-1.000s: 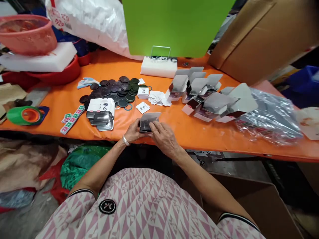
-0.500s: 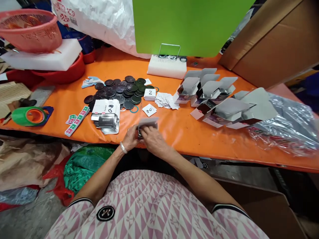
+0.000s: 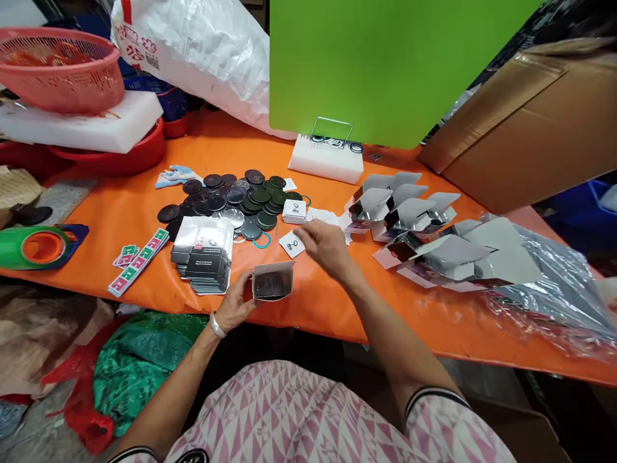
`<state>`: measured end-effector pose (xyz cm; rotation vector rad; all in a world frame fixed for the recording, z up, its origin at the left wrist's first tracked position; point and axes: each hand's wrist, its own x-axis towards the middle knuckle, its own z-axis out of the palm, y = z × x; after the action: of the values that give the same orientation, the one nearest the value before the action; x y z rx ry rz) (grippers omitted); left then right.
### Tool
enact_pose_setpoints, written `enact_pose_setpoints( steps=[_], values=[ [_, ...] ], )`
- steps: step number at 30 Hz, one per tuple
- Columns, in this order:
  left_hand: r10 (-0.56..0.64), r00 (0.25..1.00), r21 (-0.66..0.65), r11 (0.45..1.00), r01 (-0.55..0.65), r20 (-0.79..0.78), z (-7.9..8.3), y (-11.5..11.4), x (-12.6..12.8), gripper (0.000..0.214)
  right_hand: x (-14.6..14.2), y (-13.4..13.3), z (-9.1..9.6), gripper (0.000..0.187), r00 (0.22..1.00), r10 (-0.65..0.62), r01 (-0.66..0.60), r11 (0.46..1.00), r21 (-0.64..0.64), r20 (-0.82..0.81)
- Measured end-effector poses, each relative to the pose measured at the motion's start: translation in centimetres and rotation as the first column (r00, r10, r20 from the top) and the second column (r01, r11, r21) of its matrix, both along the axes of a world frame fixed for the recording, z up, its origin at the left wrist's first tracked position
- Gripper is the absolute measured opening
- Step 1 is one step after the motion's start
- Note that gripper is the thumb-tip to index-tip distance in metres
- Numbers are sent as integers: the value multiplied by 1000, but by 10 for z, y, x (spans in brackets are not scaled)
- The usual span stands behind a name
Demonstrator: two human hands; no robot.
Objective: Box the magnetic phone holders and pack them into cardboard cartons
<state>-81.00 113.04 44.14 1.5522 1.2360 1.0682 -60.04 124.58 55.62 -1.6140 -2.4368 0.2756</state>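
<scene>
My left hand (image 3: 236, 305), with a bracelet on its wrist, grips a small box (image 3: 273, 286) from the side. The box's top is open, its flap stands up, and something dark is inside. My right hand (image 3: 329, 249) is closed in a pinch at the edge of a white printed leaflet (image 3: 290, 245) lying on the table. Just beyond are a small stack of similar leaflets (image 3: 294, 210) and loose white papers (image 3: 322, 217), partly hidden by my right hand. Left of the box stands a stack of flat black-and-white printed packs (image 3: 205, 254), in front of a heap of black discs (image 3: 255, 200).
Several open boxes (image 3: 424, 218) stand at the right beside clear plastic wrapping (image 3: 569, 276). A green board (image 3: 385, 71) rises behind a white foam block (image 3: 326, 161). To the left are a sticker strip (image 3: 139, 262), green tape (image 3: 19, 247) and a pink basket (image 3: 62, 77).
My right hand has left the box and moved right and forward to the leaflet. My left hand still holds the box, whose opening is now uncovered. The view has tilted up slightly.
</scene>
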Motion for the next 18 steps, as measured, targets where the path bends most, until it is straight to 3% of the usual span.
enact_pose_setpoints(
  steps=[2, 4, 6, 9, 11, 13, 15, 18],
  values=[
    [-35, 999, -26, 999, 35, -11, -2, 1, -6, 57, -1, 34, -29, 22, 985, -120, 137, 980, -142, 127],
    [-74, 997, -48, 996, 73, -14, 0, 1, -12, 58, -4, 48, -60, 26, 968, -116, 170, 957, -236, 225],
    [-129, 992, -62, 990, 130, 12, 5, 3, -19, 61, -8, 46, -83, 39, 957, -126, 192, 951, -244, 261],
    [-171, 981, -110, 977, 180, 91, 14, 16, -32, 62, -5, 36, -99, 44, 946, -221, 277, 931, -239, 237],
    [-70, 997, -146, 987, 74, 33, 17, 37, -39, 55, 0, 34, -105, 39, 946, -293, 323, 898, -300, 141],
    [88, 978, -116, 987, -111, -188, 19, 66, -39, 45, 7, 35, -111, 41, 927, -375, 347, 866, -359, -7],
    [185, 864, -16, 976, -218, -468, 20, 99, -32, 38, 12, 36, -117, 45, 884, -436, 347, 852, -391, -167],
    [163, 616, 50, 979, -196, -771, 19, 143, -16, 36, 20, 32, -121, 43, 801, -470, 319, 860, -399, -372]
  ],
)
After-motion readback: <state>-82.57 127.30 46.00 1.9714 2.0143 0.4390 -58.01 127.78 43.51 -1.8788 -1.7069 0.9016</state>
